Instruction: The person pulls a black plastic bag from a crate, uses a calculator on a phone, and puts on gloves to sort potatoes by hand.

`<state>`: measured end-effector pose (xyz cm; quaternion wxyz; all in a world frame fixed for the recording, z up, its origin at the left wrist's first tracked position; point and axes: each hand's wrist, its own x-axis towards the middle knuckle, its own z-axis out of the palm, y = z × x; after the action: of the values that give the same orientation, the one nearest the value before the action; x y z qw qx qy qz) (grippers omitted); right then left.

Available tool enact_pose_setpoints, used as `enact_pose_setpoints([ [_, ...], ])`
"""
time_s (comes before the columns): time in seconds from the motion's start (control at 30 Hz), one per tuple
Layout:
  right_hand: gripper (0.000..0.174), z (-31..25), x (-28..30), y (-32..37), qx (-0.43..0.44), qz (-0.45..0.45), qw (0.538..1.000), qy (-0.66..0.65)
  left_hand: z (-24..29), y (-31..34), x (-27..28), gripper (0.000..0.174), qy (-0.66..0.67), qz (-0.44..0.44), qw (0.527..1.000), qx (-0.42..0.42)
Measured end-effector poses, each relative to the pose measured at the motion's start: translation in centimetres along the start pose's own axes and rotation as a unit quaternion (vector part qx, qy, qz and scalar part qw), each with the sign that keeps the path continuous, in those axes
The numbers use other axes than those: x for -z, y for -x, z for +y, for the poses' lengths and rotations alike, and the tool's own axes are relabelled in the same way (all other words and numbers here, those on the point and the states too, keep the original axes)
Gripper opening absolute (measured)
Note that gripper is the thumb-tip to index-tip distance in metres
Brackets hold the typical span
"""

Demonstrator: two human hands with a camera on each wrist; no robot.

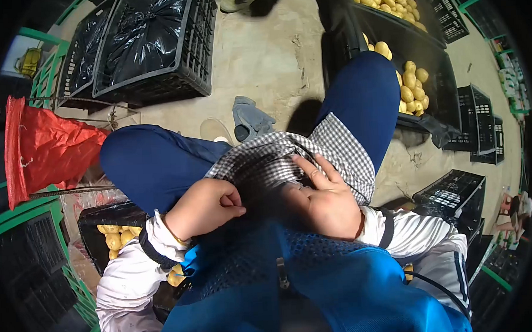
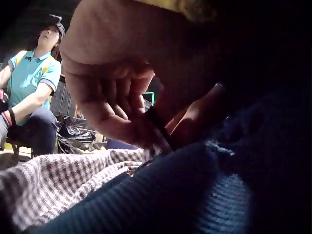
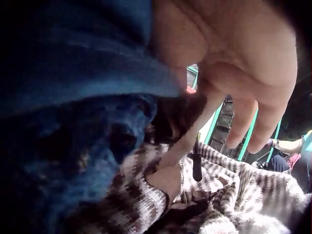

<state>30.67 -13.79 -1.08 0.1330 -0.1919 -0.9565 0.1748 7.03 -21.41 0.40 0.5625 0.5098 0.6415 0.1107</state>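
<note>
Black-brown and white checked cloth [image 1: 345, 145] lies bunched across the lap, below the hem of a blue vest [image 1: 354, 287]. My left hand [image 1: 205, 209] is at the left of the vest front, its fingers curled in. In the left wrist view, a thin dark strip [image 2: 158, 127] shows between its fingers and thumb. My right hand [image 1: 330, 207] is over the checked cloth, two fingers fairly straight. One finger bends down into the cloth's folds in the right wrist view, beside a small dark zipper-pull-like tab [image 3: 197, 167]. Shadow and the vest hide part of the grip.
Black crates of potatoes [image 1: 414, 91] stand at the right, and another crate [image 1: 111, 214] sits by the left knee. Bagged crates [image 1: 154, 46] and a red sack [image 1: 54, 148] are at left. A grey-blue item [image 1: 253, 116] lies on the floor. Another person [image 2: 36, 83] sits nearby.
</note>
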Motion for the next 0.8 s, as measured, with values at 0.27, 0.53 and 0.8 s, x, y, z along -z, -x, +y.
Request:
enact_pose_setpoints([
  [0.27, 0.028, -0.7, 0.3, -0.1, -0.023, -0.01, 0.999, 0.047, 0.6, -1.7, -1.5, 0.021, -0.138, 0.118, 0.978, -0.106],
  [0.53, 0.015, 0.6, -1.8, 0.4, 0.033, -0.115, 0.967, -0.226, 0.9, -5.1, -3.2, 0.014, -0.289, 0.179, 0.918, -0.202],
  [0.8, 0.012, -3.0, -4.1, -1.2, -0.123, -0.075, 0.985, 0.091, 2.9, -2.5, -3.6, 0.011, -0.294, 0.288, 0.875, -0.255],
])
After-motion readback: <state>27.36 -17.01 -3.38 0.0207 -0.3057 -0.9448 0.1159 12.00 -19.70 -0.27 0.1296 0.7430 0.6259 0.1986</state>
